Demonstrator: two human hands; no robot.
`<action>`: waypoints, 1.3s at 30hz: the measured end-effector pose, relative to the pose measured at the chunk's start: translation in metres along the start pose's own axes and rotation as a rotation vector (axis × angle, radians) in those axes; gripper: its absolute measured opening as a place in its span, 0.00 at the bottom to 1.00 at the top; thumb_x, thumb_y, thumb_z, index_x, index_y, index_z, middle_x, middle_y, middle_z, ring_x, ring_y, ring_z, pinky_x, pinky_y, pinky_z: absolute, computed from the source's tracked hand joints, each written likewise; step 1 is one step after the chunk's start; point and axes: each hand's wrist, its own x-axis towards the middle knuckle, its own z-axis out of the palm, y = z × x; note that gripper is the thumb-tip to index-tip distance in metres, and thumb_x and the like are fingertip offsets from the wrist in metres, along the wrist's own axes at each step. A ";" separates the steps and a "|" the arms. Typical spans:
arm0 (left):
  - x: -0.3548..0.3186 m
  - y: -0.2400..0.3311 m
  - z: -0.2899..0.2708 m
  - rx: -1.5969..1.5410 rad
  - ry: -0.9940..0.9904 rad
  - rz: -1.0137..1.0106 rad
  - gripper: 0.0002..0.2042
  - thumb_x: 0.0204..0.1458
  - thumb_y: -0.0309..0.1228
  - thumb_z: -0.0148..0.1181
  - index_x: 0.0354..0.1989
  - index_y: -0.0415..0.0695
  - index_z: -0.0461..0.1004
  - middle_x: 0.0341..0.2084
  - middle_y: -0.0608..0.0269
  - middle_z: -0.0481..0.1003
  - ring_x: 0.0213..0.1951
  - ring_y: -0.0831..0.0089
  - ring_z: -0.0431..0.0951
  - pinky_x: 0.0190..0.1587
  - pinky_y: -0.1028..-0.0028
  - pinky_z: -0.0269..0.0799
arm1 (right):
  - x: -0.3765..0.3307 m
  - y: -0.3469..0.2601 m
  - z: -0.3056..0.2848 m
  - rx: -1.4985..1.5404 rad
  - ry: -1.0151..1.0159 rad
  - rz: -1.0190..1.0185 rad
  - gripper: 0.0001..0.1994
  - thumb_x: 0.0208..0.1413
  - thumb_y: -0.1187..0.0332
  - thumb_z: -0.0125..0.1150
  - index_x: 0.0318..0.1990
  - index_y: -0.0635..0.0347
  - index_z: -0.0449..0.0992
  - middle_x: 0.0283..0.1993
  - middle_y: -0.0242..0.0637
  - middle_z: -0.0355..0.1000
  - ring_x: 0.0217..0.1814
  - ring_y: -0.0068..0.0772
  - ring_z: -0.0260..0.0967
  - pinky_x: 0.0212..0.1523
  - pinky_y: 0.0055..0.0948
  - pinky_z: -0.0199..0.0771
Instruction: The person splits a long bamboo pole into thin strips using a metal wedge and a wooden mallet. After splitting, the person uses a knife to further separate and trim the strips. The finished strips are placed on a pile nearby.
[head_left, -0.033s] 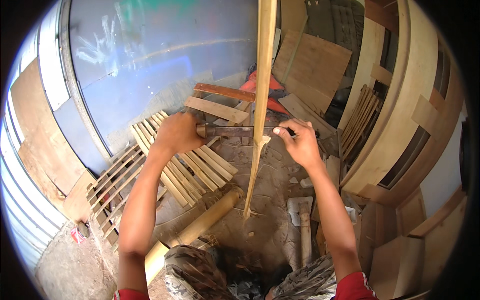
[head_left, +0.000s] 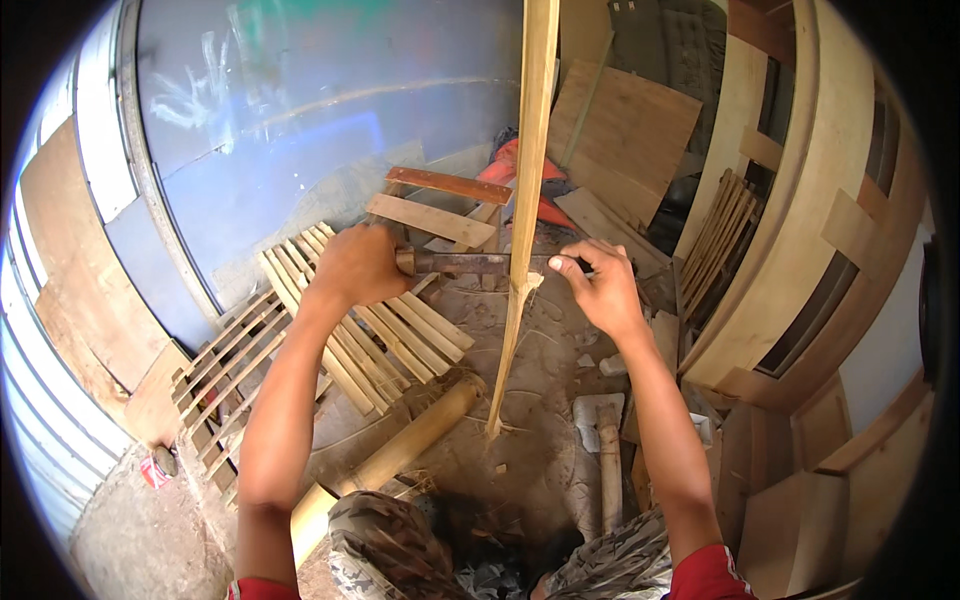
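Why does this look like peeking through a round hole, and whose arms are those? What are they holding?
There's no robot here, just a person using two bare hands. A camera on the person's head looks down, and its very wide lens makes straight things bend. The left hand grips a bladed tool by its handle, and the right hand holds the other end. The blade crosses a long pale strip, maybe bamboo or wood. On the ground lies a thick yellowish pole, and beyond it are lots of thin slats.
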 end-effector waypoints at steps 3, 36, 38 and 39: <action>0.031 -0.002 0.078 -0.001 0.067 0.025 0.17 0.35 0.41 0.63 0.34 0.45 0.81 0.29 0.50 0.80 0.35 0.51 0.80 0.43 0.61 0.77 | -0.055 0.060 0.044 0.015 0.088 -0.171 0.09 0.55 0.61 0.64 0.30 0.56 0.80 0.33 0.41 0.75 0.38 0.42 0.70 0.47 0.38 0.61; 0.027 0.043 0.133 -0.039 -0.052 -0.146 0.18 0.42 0.40 0.60 0.35 0.38 0.80 0.34 0.42 0.79 0.40 0.49 0.80 0.45 0.58 0.77 | -0.170 0.144 0.038 -0.181 0.204 0.225 0.23 0.58 0.63 0.58 0.60 0.61 0.67 0.61 0.51 0.65 0.63 0.52 0.61 0.65 0.48 0.57; 0.026 0.041 0.127 -0.064 -0.005 -0.174 0.18 0.43 0.41 0.60 0.36 0.38 0.80 0.33 0.42 0.79 0.40 0.49 0.81 0.45 0.58 0.77 | -0.255 0.176 0.045 -0.136 0.041 0.703 0.26 0.58 0.60 0.59 0.61 0.62 0.65 0.61 0.54 0.64 0.62 0.56 0.61 0.63 0.46 0.61; 0.027 0.044 0.129 -0.081 -0.004 -0.172 0.18 0.43 0.41 0.60 0.36 0.39 0.80 0.33 0.43 0.79 0.40 0.49 0.81 0.45 0.58 0.77 | -0.311 0.202 0.051 -0.273 -0.082 0.946 0.29 0.56 0.58 0.60 0.62 0.65 0.63 0.59 0.55 0.66 0.61 0.57 0.63 0.59 0.45 0.65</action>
